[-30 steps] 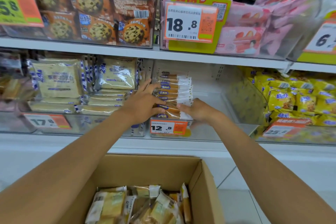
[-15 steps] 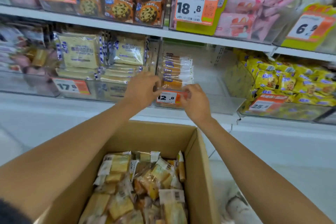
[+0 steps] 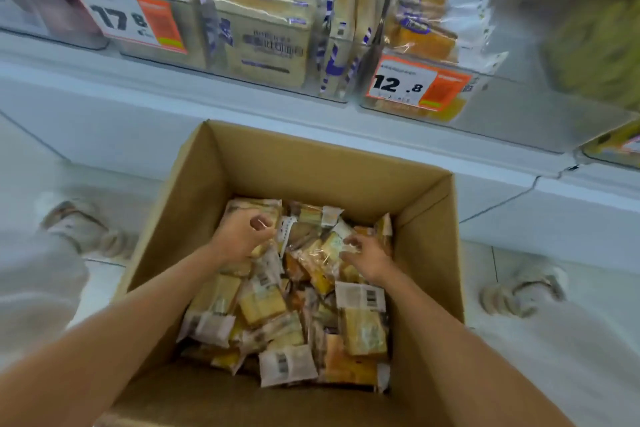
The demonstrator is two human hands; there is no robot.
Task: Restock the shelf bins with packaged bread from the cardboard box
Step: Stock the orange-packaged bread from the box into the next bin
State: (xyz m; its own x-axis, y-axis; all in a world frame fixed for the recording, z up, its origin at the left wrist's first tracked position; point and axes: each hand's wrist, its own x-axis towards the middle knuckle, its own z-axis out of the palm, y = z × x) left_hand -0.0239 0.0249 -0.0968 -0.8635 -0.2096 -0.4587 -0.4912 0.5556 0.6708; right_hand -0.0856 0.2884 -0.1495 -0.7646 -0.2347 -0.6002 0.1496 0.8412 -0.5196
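Orange "12.8" price tag on bread bin above cardboard box

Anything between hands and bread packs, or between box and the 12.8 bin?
Nothing visible. Left hand and right hand are among the bread packs in the open cardboard box; clear path up to the 12.8 bin.

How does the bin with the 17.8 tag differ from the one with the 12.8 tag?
The 17.8 bin holds pale square packs with blue print; the 12.8 bin holds orange-brown slices in clear wrappers. The 17.8 bin is filled across its width; the 12.8 bin has one stack at its left, the rest bare. Both are clear plastic with white-and-orange price tags in front.
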